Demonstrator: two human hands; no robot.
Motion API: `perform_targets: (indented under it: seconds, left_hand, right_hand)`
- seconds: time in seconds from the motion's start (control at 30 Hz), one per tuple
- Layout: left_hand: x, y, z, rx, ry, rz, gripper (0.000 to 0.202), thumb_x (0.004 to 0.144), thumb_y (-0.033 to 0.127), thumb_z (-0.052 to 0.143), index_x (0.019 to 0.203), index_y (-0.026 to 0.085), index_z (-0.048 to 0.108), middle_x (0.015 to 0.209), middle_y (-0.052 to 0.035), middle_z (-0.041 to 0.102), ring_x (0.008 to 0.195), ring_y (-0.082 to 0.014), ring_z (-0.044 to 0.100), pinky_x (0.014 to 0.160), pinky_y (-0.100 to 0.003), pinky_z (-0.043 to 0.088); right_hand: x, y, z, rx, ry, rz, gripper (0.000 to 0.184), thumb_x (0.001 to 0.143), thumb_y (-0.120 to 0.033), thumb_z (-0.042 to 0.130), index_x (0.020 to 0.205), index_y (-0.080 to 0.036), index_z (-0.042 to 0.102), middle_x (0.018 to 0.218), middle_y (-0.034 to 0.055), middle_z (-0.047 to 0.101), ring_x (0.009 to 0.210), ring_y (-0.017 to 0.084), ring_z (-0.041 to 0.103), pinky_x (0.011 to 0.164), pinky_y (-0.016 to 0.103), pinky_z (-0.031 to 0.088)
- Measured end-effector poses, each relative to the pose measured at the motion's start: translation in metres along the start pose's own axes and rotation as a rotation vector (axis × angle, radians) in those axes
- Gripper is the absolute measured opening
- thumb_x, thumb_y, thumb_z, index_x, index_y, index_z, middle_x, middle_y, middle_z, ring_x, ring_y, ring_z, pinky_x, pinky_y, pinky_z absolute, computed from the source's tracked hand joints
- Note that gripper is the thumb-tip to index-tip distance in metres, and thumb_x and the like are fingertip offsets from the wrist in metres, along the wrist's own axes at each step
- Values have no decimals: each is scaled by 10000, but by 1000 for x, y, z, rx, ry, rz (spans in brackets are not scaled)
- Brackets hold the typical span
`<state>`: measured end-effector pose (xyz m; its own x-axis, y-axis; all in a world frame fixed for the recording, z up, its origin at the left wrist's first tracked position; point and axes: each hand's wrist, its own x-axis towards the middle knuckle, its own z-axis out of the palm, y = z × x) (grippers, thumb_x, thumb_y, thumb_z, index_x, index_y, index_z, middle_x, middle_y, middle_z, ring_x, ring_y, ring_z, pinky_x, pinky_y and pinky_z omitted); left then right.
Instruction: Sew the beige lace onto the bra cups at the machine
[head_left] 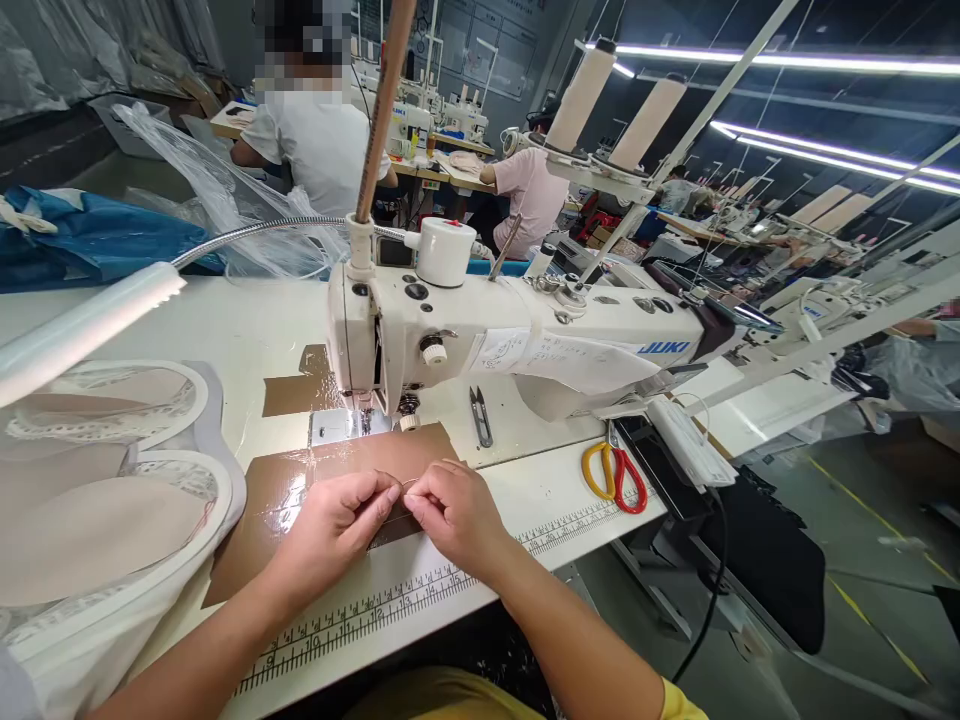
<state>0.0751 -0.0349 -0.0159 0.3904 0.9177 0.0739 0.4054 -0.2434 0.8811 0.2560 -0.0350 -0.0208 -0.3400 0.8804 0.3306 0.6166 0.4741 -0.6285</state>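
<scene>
Over the brown taped sheet (pixel 322 465) on the sewing table, my left hand (pixel 345 515) and my right hand (pixel 457 505) meet, thumbs and forefingers pinched together. A thin thread (pixel 407 486) seems to run between the two pinches; its ends are hidden by my fingers. Just beyond stands the white sewing machine (pixel 495 325), its needle area (pixel 367 400) close to the sheet's far edge. To the left lie white bra cups (pixel 112 500) with lace and beige lining, touching neither hand.
Dark thread snips (pixel 481 416) lie under the machine arm. Scissors (pixel 616 478) with yellow and red handles hang near the right edge. A ruler tape (pixel 375 610) runs along the front edge. A lamp (pixel 82 330) reaches in from the left. Other people sit at machines behind.
</scene>
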Motion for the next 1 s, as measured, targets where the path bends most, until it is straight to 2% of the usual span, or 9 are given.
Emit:
perform_targets:
  seconds: [0.1, 0.3, 0.53, 0.77, 1.0]
  left_hand:
    - [1, -1, 0, 13, 4, 1, 269, 914, 362, 465, 815, 193, 650, 701, 10, 649, 639, -127, 568, 607, -219, 430]
    - [1, -1, 0, 30, 8, 18, 260, 908, 361, 469, 812, 196, 646, 699, 11, 654, 629, -129, 568, 602, -220, 432]
    - [-1, -1, -1, 43, 4, -4, 267, 910, 378, 469, 790, 199, 628, 702, 16, 640, 633, -129, 554, 604, -219, 422]
    - [-1, -2, -4, 56, 39, -41, 288, 909, 390, 453, 764, 199, 613, 669, 7, 613, 619, -145, 544, 583, -227, 426]
    - [-3, -1, -2, 102, 54, -27, 309, 917, 397, 442, 743, 201, 605, 666, 10, 618, 614, -142, 557, 571, -227, 432]
  right_hand:
    - [1, -1, 0, 67, 39, 103, 249, 791, -206, 586, 588, -209, 440, 549, -47, 482, 592, 123, 483, 621, 249, 373]
    - [2, -4, 1, 223, 83, 49, 187, 791, -194, 571, 638, -216, 466, 785, -1, 660, 755, 139, 598, 750, 280, 449]
    - [-1, -6, -2, 255, 77, 235, 143, 791, -177, 532, 676, -220, 460, 688, -22, 632, 646, 126, 580, 626, 236, 441]
    - [-6, 6, -9, 174, 139, 206, 89, 785, -163, 486, 711, -211, 473, 695, -11, 596, 612, 126, 512, 581, 238, 401]
    - [-6, 4, -8, 202, 171, 213, 98, 783, -172, 477, 699, -213, 447, 689, -7, 565, 634, 134, 499, 586, 236, 396]
